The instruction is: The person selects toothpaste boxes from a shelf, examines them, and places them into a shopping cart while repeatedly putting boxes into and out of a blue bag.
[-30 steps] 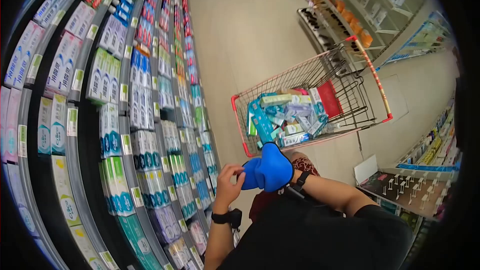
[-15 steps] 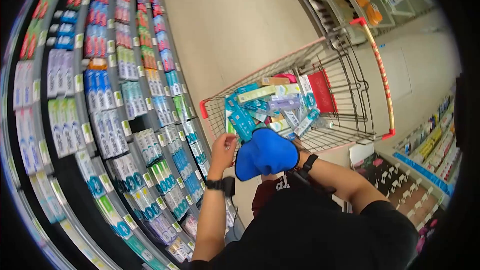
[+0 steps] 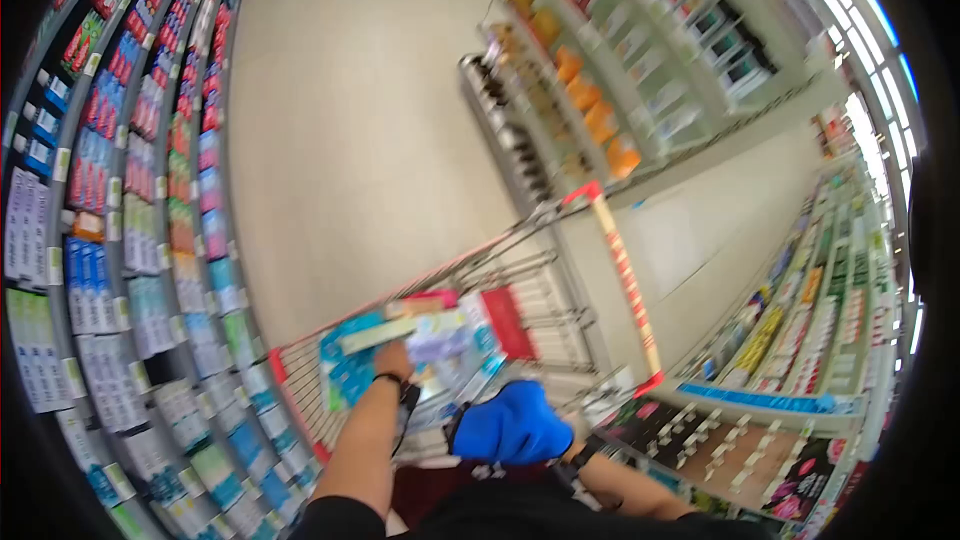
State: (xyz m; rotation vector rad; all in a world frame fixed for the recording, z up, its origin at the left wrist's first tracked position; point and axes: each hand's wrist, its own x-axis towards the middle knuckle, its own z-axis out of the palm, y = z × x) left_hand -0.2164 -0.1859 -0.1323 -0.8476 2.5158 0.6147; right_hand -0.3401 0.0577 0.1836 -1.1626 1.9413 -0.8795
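Note:
My left hand reaches down into the shopping cart, its fingers closed at the lower edge of a long pale green carton; motion blur and the carton partly hide the fingertips. Around it lie a teal carton, a lilac pack and several other boxes heaped together. My right hand stays low at the near side of the cart, holding a blue cloth pouch with dark trim. The pouch covers most of its fingers.
Shelves of toothpaste boxes run along the left. A display rack with orange items stands beyond the cart. The cart's handle is at its right end. More stocked shelves and a hook board are at the right.
My left hand has moved from outside the cart's near corner onto the pale green carton inside. The view has turned, shifting the cart left and down. The blue pouch remains in my right hand.

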